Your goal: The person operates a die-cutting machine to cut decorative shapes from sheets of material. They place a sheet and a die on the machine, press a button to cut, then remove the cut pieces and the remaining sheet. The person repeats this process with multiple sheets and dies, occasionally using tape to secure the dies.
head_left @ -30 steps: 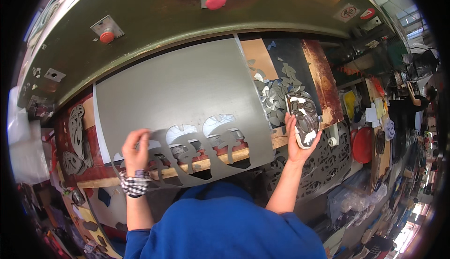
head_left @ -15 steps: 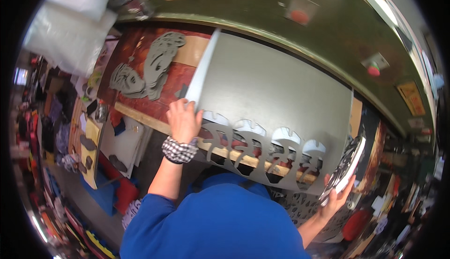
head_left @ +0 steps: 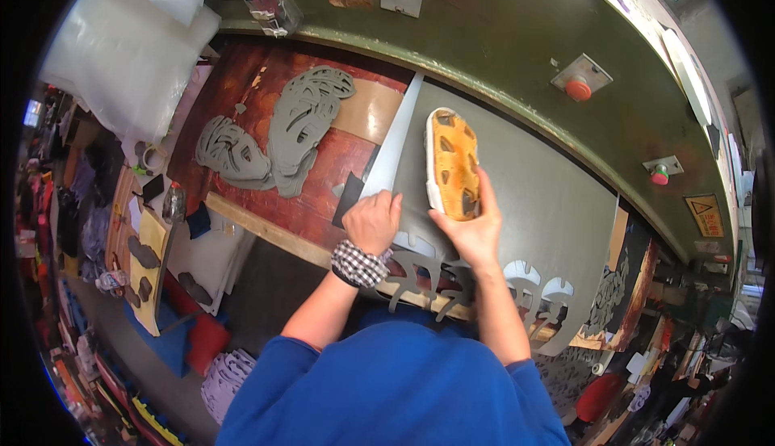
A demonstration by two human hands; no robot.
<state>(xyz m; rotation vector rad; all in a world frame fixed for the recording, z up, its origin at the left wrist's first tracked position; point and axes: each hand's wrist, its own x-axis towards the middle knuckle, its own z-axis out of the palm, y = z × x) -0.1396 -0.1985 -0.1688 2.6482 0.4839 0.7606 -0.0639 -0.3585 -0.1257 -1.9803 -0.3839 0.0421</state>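
My right hand (head_left: 476,236) grips the lower end of a cutting die (head_left: 454,159) with an orange face, dark openings and a white rim. The die is over a wide grey sheet (head_left: 533,163), tilted so its orange face shows. My left hand (head_left: 373,220) is closed beside the sheet's left edge, by a pale strip (head_left: 395,147). What lies inside its curled fingers, if anything, is hidden. Along the sheet's near edge runs a row of cut-out openings (head_left: 525,276), partly covered by my right forearm.
Stacks of grey cut pieces (head_left: 303,127) lie on a red-brown board (head_left: 234,83) at the left. A green machine beam (head_left: 484,26) with a red button (head_left: 578,88) spans the far side. Clear plastic sheeting (head_left: 121,58) hangs at the far left.
My right hand has brought the die from the sheet's right edge to its left half and turned the orange face into view. My left hand's fingers have curled in.
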